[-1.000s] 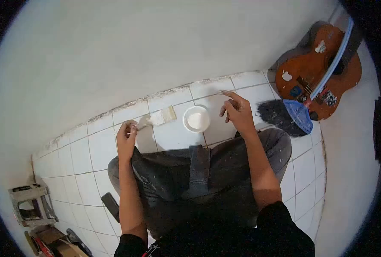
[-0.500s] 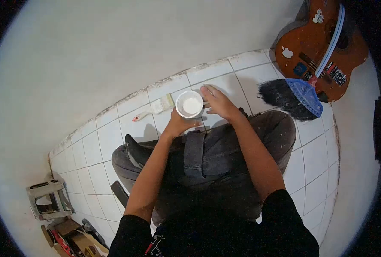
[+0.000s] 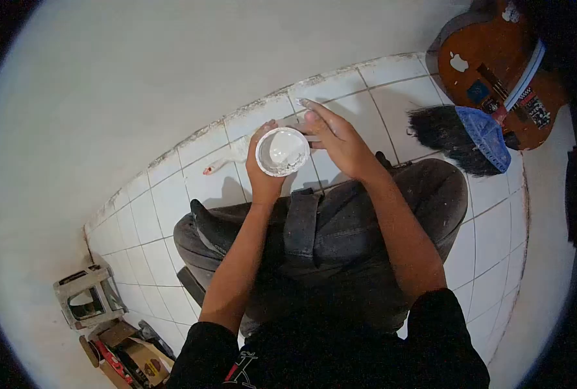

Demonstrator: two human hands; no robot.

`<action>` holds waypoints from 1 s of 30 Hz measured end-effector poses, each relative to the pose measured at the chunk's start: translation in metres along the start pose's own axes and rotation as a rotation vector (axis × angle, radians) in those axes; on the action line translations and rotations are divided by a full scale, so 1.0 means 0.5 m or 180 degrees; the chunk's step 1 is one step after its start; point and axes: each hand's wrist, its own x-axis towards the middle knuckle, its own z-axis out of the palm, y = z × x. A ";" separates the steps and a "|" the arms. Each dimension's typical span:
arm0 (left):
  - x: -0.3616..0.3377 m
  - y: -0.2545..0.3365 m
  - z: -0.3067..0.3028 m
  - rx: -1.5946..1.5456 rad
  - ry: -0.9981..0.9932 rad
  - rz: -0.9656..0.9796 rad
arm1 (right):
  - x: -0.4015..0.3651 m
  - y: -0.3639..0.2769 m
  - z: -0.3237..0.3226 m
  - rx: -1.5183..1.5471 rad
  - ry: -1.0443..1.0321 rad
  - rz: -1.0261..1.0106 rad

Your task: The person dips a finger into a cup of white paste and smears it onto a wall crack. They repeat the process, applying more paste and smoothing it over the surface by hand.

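A white mug (image 3: 262, 162) with white, paint-like liquid inside and flecks round its inner wall is held over the floor in front of my lap. My left hand (image 3: 262, 181) is wrapped round its left side, with fingertips showing past the far rim. On the other side, my right hand (image 3: 340, 139) has its lower fingers at the mug's handle. Its index finger stretches forward with white stuff on the tip, and the thumb lies beside it. Left of the mug, a paintbrush (image 3: 222, 162) lies on the tiles, its bristle end partly hidden behind my left hand.
White floor tiles (image 3: 158, 211) meet a pale wall ahead. To the right, a broom (image 3: 470, 139) with black bristles leans by a brown guitar (image 3: 460, 81). At lower left are a step stool (image 3: 87, 298) and a cardboard box (image 3: 142, 356) of tools. My crossed legs (image 3: 366, 220) are below.
The mug looks larger and more of its inner wall shows. My left hand has moved up its left side. My right index finger now points farther forward. The whole view has shifted slightly.
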 end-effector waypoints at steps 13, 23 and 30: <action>0.001 0.006 -0.008 0.0424 -0.0005 0.0711 | -0.002 -0.025 -0.001 0.0300 -0.0127 -0.0006; 0.000 0.015 -0.008 -0.0101 -0.0106 -0.0113 | 0.000 -0.013 0.005 0.0081 0.0235 -0.0078; 0.001 0.020 -0.009 -0.0057 -0.0002 -0.0113 | 0.002 0.002 0.003 -0.0353 0.0271 -0.0210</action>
